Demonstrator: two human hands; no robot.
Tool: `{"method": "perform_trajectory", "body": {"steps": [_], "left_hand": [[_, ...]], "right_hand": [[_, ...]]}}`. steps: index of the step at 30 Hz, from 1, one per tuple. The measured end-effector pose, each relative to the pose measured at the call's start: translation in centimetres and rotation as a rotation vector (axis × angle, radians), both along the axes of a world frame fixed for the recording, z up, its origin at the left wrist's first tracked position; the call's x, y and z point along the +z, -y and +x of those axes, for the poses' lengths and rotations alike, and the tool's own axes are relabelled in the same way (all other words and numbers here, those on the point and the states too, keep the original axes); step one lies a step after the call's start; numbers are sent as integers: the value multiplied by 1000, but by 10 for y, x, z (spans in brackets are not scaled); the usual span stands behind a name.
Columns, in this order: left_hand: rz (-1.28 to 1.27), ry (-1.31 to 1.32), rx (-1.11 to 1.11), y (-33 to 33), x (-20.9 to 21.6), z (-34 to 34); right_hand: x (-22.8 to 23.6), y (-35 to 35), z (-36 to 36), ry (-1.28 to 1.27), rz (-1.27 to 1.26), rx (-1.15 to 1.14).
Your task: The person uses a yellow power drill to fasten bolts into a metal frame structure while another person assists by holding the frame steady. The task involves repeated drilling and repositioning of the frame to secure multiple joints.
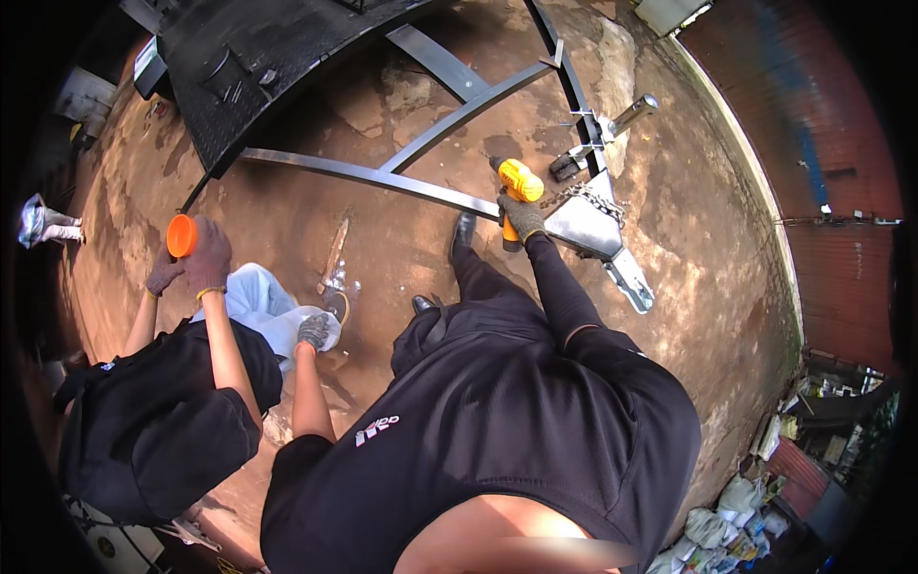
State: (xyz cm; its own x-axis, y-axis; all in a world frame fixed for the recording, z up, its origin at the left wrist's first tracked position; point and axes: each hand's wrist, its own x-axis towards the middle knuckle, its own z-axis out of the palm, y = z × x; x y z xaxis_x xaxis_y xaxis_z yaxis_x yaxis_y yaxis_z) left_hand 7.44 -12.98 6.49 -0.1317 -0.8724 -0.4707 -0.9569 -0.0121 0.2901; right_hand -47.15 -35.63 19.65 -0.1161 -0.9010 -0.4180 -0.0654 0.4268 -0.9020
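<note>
the right hand [523,216], gloved, has its fingers closed around the handle of a yellow drill [520,180], which is over the front of a grey metal frame [421,187], near a chain [600,200]. the left hand [313,330], in a grey glove, is well apart from the drill, by the pale trousers [256,292] of a co-worker; how far open it is, or whether it grips anything, i cannot tell. the co-worker's gloved hands hold an orange cup [182,235].
</note>
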Motion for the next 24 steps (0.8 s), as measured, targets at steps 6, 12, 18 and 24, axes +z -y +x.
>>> {"method": "perform_trajectory", "body": {"steps": [6, 12, 18, 24], "left_hand": [[614, -311, 873, 140, 63, -78], [207, -277, 426, 187, 26, -64], [281, -291, 813, 216, 86, -145], [215, -206, 806, 284, 114, -166]], "right_hand": [[-18, 113, -16, 64, 36, -128], [-42, 265, -7, 225, 70, -179], [-91, 356, -33, 233, 196, -232], [-129, 401, -21, 191, 240, -229]]}}
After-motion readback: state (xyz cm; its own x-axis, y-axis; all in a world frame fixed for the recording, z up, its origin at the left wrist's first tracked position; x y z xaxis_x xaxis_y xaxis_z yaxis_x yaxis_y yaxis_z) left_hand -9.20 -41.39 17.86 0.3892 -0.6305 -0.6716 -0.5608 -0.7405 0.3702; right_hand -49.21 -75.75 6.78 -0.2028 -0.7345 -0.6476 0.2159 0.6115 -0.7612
